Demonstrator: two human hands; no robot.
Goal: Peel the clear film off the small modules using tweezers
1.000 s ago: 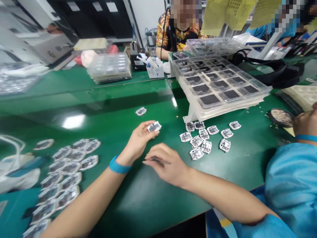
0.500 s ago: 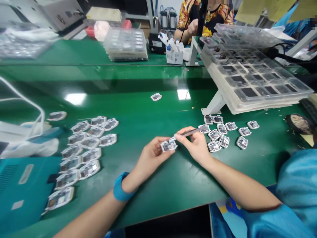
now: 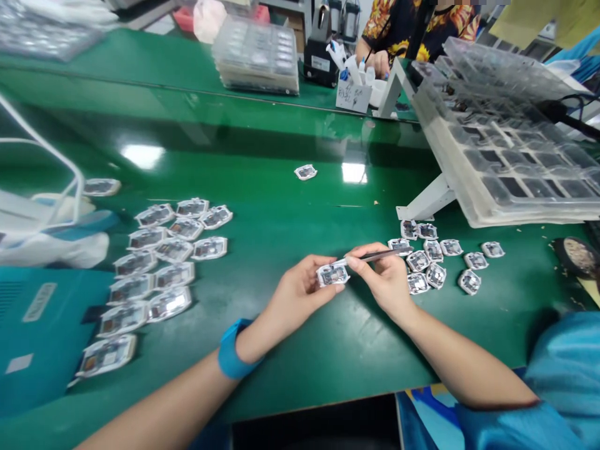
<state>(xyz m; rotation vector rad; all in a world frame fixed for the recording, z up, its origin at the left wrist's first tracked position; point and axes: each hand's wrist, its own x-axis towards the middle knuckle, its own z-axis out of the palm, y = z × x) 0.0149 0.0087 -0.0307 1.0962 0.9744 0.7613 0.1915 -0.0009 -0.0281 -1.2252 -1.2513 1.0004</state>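
Observation:
Between the thumb and fingers of my left hand (image 3: pixel 300 284) is a small white-framed electronic module (image 3: pixel 332 274), its circuit side facing up. My right hand (image 3: pixel 384 275) is closed round a pair of metal tweezers (image 3: pixel 387 254), whose tips reach the module's upper edge. Whether the tips grip anything there is too small to tell. Just right of that hand, several similar modules (image 3: pixel 434 251) lie in a loose group on the green table. Another group of such modules (image 3: pixel 173 250) lies in rough rows to the left. A single module (image 3: pixel 305 172) sits apart, farther back.
A teal case (image 3: pixel 32 337) and a white cable (image 3: pixel 51 134) are at the left. Clear compartment trays (image 3: pixel 529 169) stand tilted on a white bracket (image 3: pixel 429 195) at the right, near a round dish (image 3: pixel 577 256). Stacked trays (image 3: pixel 257 56) and a pen box (image 3: pixel 354 97) stand behind; a person (image 3: pixel 398 31) sits opposite.
The view has tilted down and shifted left, so the scene sits differently in the picture. Both hands keep their hold on the module and tweezers, with little other change.

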